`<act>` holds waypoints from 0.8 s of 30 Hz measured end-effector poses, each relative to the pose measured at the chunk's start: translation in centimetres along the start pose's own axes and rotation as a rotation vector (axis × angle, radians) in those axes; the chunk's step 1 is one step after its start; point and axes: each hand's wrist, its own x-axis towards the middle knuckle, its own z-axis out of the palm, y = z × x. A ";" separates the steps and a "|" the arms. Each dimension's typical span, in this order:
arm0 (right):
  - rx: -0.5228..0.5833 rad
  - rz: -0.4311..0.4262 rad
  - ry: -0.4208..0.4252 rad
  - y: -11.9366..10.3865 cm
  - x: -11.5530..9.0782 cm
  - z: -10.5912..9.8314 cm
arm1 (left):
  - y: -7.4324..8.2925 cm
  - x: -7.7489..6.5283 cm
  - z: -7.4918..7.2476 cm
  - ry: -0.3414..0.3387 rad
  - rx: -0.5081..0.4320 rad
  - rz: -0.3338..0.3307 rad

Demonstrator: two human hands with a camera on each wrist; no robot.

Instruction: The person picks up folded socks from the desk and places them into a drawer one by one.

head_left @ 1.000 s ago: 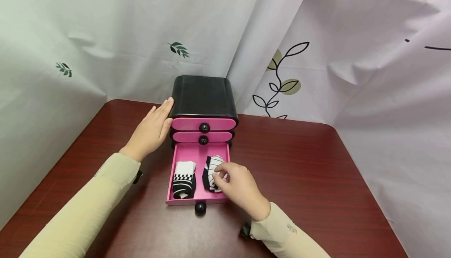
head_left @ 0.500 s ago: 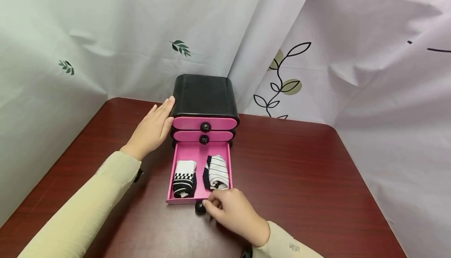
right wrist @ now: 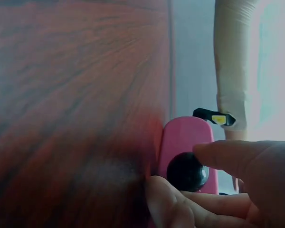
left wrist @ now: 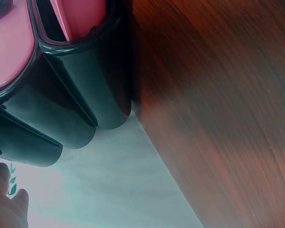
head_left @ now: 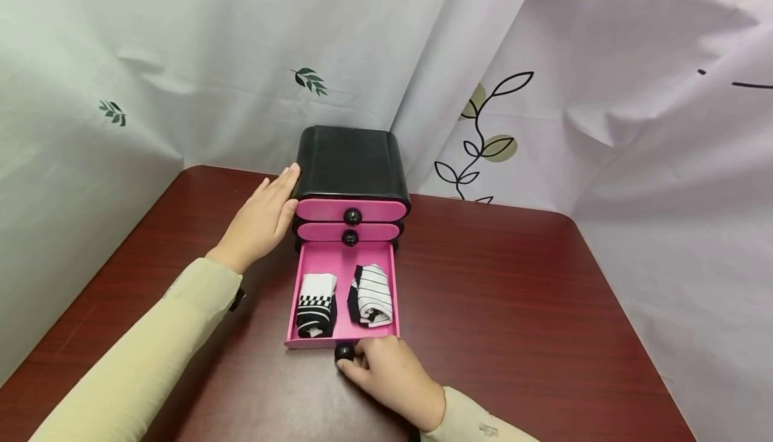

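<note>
A small black chest of drawers (head_left: 350,161) with pink fronts stands at the back of the table. Its bottom drawer (head_left: 343,254) is pulled out, showing two folded socks: a black-and-white checked one (head_left: 317,304) at left and a white one with thin black stripes (head_left: 373,296) at right. My left hand (head_left: 256,217) rests with straight fingers against the chest's left side. With thumb and fingers, my right hand (head_left: 392,375) grips the round black knob (right wrist: 186,171) on the bottom drawer's front.
Two upper drawers, the top one (head_left: 323,211) included, are pushed in. The dark red-brown table (head_left: 513,308) extends on both sides. White cloth (head_left: 241,60) printed with leaves hangs behind and around it.
My right hand has come away from the striped sock and moved down toward the drawer front, now holding the knob. The left hand keeps its place on the chest.
</note>
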 end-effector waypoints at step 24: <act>-0.039 0.058 0.140 1.8 4.7 0.2 | -0.8 0.2 0.5 -0.019 -0.002 0.006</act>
